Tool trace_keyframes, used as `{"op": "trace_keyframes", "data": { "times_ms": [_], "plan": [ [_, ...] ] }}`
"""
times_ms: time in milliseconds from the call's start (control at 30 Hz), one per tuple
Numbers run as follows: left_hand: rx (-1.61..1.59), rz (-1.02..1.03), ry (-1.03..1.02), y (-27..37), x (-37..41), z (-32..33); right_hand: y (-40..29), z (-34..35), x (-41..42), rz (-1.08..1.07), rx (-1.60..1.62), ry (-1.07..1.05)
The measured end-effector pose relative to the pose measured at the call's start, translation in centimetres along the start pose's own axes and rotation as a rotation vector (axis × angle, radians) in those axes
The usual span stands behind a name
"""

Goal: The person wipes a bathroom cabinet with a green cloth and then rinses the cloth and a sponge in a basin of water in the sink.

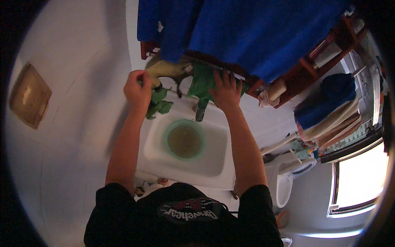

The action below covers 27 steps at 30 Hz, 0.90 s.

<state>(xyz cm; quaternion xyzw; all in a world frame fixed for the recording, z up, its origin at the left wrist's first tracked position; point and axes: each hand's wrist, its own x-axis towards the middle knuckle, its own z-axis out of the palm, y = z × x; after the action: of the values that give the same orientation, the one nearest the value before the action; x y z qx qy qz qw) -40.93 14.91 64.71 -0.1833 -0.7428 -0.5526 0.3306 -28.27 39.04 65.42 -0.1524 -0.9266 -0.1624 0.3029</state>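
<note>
My left hand is raised at the left of the sink, its fingers curled at the edge of a yellowish cloth; whether it grips the cloth is unclear. Green leaves lie just below it at the sink's back left. My right hand rests with fingers spread on a green cloth behind the faucet. Below the faucet, a light green plastic basin with murky brownish water stands in the white sink.
A large blue cloth hangs over a reddish wooden shelf. Towels hang at the right, above a toilet. A soap dish is set in the left wall. A window stands at the far right.
</note>
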Motion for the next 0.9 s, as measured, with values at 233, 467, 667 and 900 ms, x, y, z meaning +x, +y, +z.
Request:
{"op": "trace_keyframes", "data": {
  "times_ms": [233, 467, 667, 900],
  "plan": [
    [-0.153, 0.064, 0.082, 1.8, -2.8, -6.9, -0.9, -1.2, -0.1, 0.056, -0.007, 0.01],
    [-0.313, -0.206, -0.278, 1.5, -7.5, -10.4, -8.3, -2.5, -5.6, -0.011, 0.817, -0.418],
    [-0.484, -0.449, -0.467, -0.1, -12.7, -8.6, -13.3, 3.8, -16.8, 0.168, 1.56, -0.775],
    [-0.09, -0.283, -0.63, -3.3, -15.5, -6.2, -10.4, 5.6, -21.1, 1.155, 2.076, -0.762]
  ]
}}
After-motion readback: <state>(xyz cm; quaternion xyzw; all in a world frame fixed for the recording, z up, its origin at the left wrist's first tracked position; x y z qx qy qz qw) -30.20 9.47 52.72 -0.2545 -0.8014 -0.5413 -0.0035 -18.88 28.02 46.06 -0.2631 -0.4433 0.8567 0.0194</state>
